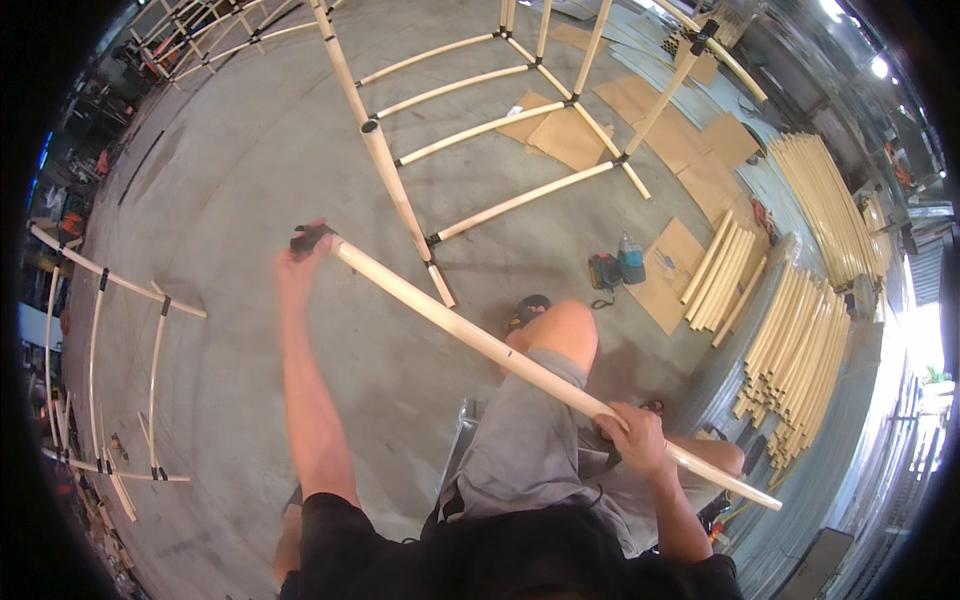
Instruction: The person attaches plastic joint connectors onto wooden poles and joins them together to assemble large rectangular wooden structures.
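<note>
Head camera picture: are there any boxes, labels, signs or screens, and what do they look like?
No signs or screens show.
Flattened cardboard sheets: brown, spread on the floor at upper right, beside the pale tube frame.
Small teal and black thing: on the floor by the cardboard; too small to tell what it is.

Light: bright daylight from the right, glare there.
Blur: left hand (300, 262) smeared.
Edges: fisheye bending, black rim.
</note>
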Available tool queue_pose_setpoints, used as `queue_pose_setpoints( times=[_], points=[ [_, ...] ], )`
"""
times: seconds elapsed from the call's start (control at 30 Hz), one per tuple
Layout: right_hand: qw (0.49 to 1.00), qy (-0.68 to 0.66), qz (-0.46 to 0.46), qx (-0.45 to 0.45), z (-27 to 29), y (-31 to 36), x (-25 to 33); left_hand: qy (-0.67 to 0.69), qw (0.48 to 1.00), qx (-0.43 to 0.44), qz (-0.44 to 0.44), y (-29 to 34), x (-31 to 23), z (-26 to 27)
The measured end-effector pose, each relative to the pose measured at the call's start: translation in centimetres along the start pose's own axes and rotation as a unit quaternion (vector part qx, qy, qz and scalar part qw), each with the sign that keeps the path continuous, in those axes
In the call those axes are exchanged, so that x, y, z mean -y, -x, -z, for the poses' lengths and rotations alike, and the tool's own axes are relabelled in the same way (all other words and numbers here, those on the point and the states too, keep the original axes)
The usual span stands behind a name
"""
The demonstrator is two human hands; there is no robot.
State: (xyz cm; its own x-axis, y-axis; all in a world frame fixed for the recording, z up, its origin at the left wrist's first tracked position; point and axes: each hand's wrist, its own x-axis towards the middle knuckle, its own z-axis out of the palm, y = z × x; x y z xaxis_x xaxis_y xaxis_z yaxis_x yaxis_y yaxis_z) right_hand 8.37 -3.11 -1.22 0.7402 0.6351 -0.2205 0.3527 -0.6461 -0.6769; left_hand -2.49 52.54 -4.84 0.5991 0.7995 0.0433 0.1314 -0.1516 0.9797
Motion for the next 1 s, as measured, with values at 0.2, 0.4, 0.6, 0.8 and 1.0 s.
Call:
queue_pose_setpoints(
  times=[0.2,0.4,0.6,0.8,1.0],
  points=[
    [0.997,-0.020,-0.056,0.044,0.7,-0.2,0.6,-0.003,1.000,-0.004,-0.030,0.4,1.2,-0.4],
    [0.996,-0.043,-0.062,0.056,1.6,-0.4,-0.5,0.069,0.996,0.036,-0.046,0.6,2.2,-0.3],
    [0.999,-0.040,-0.017,-0.024,1.4,0.4,0.1,0.072,0.995,0.043,-0.062,0.1,1.5,-0.5],
    [0.996,-0.056,-0.025,-0.069,0.1,1.9,-0.2,0.060,0.995,0.022,-0.075,1.1,-1.3,-2.2],
    [0.989,-0.022,0.040,-0.143,1.3,3.3,0.9,0.046,0.993,0.061,-0.091,1.0,-3.9,-2.1]
  ],
)
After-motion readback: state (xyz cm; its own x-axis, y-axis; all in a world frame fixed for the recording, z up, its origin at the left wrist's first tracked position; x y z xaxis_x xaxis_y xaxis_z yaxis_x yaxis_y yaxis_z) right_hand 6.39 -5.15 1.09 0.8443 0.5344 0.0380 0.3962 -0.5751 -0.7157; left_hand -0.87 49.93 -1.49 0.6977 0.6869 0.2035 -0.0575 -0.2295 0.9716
